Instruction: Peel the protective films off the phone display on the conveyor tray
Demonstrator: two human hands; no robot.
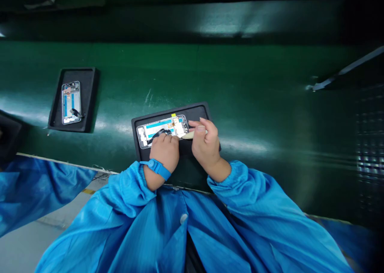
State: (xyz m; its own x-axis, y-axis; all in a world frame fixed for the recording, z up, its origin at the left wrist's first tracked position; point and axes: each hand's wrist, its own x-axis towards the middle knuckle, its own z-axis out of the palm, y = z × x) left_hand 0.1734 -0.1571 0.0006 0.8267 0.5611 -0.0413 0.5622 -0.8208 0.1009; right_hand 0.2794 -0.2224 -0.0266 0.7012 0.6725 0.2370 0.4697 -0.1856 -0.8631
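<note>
At the centre of the frame a black tray (198,110) lies on the green bench (255,105), and in it sits an opened phone (163,129), lengthways from left to right, with its insides showing: blue strips, a white patch and a small yellow tab (173,115) at its far edge.

The left hand (164,151), with a blue wrist strap (157,168) just behind it, rests on the phone's near edge with its fingers curled under. A looping black cable (159,133) rises right at the knuckles. Whether the fingers pinch that cable or only press on the frame I cannot tell.

The right hand (205,145) is closed around a pale tool (188,135), thumb and forefinger pinching it low down, and the tip lies on the right end of the phone.

The phone looks light and stiff along its metal rim, but fragile inside (thin cables and bare parts will not stand bending or hard pressure). The rim's long edges look like the safe place to hold it. The open middle is best touched only with the tool's tip. The tray is shallow and looks likely to slide on the smooth bench unless a hand steadies it.

In the upper left of the frame a second tray (90,101) holds another opened phone (71,102), well apart from both hands. Another person's blue sleeve (36,185) shows at the lower left.
</note>
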